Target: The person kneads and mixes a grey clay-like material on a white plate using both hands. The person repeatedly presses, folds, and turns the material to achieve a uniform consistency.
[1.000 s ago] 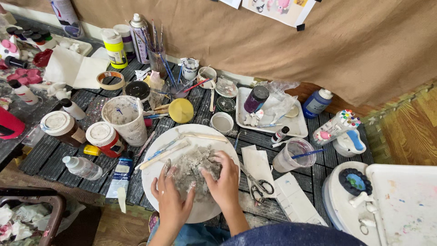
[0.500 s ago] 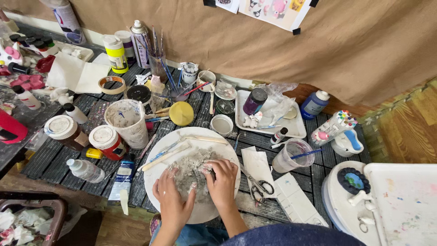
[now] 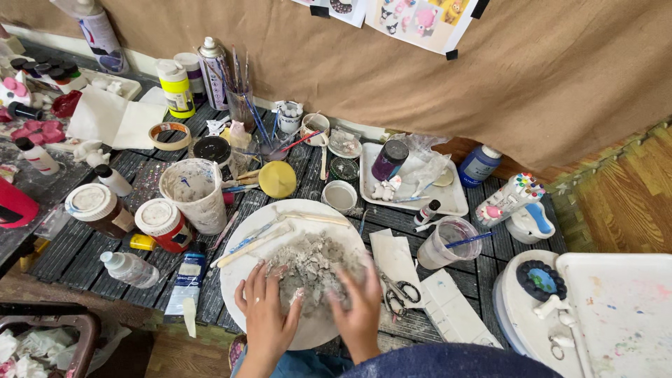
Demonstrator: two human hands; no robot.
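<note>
A lump of grey, crumbly clay (image 3: 313, 269) lies in the middle of a round white board (image 3: 241, 280) on the dark slatted table. My left hand (image 3: 263, 313) presses against the clay's left side with fingers spread. My right hand (image 3: 358, 308) cups its right side, fingers curled onto it. Both hands are dusted grey. Several modelling sticks and a blue-handled tool (image 3: 253, 238) lie across the upper left of the board.
A paint-smeared white tub (image 3: 192, 192), a red-lidded jar (image 3: 162, 222) and a small squeeze bottle (image 3: 129, 269) stand left of the board. Scissors (image 3: 399, 294) and paper lie to its right, beside a cup of water (image 3: 451, 241). A white tray (image 3: 448, 199) and a paint palette (image 3: 542, 280) sit further right.
Both hands have shifted slightly on the clay, kneading it; the right hand has slid lower and to the right. The camera has tilted a little.
</note>
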